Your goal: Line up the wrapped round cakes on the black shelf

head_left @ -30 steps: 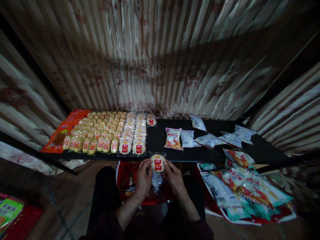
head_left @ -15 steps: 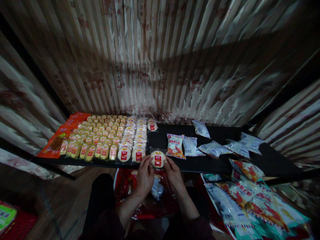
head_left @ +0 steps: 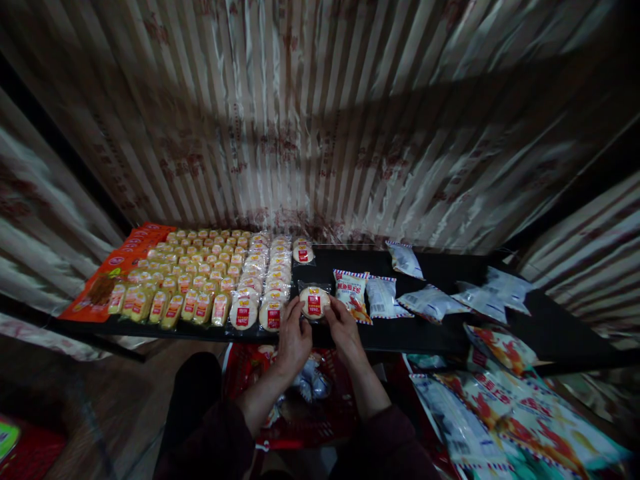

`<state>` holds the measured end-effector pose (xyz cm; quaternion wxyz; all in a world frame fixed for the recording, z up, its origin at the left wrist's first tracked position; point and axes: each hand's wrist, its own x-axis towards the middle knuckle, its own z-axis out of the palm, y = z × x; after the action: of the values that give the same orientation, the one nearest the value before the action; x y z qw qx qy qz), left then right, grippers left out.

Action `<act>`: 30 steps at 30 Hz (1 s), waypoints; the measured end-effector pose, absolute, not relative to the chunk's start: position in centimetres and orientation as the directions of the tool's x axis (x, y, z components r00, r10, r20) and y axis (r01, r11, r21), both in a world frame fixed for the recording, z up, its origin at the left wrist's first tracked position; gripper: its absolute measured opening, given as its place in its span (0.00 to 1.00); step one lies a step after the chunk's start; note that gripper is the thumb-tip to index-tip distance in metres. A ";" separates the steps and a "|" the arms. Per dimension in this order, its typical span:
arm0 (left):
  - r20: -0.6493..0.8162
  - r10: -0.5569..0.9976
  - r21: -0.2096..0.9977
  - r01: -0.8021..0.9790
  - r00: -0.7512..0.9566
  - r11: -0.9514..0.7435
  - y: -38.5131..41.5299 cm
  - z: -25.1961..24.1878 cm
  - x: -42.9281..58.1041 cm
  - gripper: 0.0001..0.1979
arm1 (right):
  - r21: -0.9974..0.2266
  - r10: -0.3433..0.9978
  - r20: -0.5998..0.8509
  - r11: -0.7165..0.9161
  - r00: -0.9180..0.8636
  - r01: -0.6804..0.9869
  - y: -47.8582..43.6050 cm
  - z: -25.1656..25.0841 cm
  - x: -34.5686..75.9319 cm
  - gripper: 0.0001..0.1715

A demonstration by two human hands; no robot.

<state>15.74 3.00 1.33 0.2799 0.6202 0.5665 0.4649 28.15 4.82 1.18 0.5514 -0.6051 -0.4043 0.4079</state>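
Between both hands, over the front part of the black shelf (head_left: 425,333), is a round, pale cracker in a clear wrapper (head_left: 315,304) with a red label. My left hand (head_left: 294,340) pinches its left edge, and my right hand (head_left: 345,330) grips its right edge. Just left of it run two columns of the same wrapped round crackers (head_left: 244,312), overlapping from front to back. One more such cracker (head_left: 303,252) lies alone at the back of the shelf, beyond my hands.
Rows of small yellow wrapped cakes (head_left: 190,267) and an orange bag (head_left: 115,277) fill the shelf's left end. White snack bags (head_left: 351,293) lie scattered to the right. Below are a red basket (head_left: 330,427) with packets and a heap of larger snack bags (head_left: 520,407). Striped sheeting (head_left: 300,120) hangs behind.
Both hands have moved slightly away from me with the wrapped cracker, from the shelf's front edge further over its surface. The view has shifted a little.
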 end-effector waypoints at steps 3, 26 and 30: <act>0.242 0.968 0.865 0.467 -0.065 -0.184 3.4 1.6 15.9 0.24 | -0.997 0.947 -0.041 -0.060 0.319 0.051 5.4 0.7 28.4 0.26; 0.139 0.990 0.788 0.607 -0.015 -0.101 5.5 3.1 16.9 0.27 | -0.995 0.924 -0.055 -0.082 0.379 0.056 8.7 0.2 28.3 0.27; 0.136 0.990 0.780 0.619 -0.023 -0.093 5.8 3.2 17.0 0.27 | -0.989 0.919 -0.066 -0.112 0.389 0.098 8.9 0.5 28.3 0.27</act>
<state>17.04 5.85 3.24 0.2612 0.6482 0.6208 0.3553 28.27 8.87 0.55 0.5347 -0.6393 -0.3976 0.3838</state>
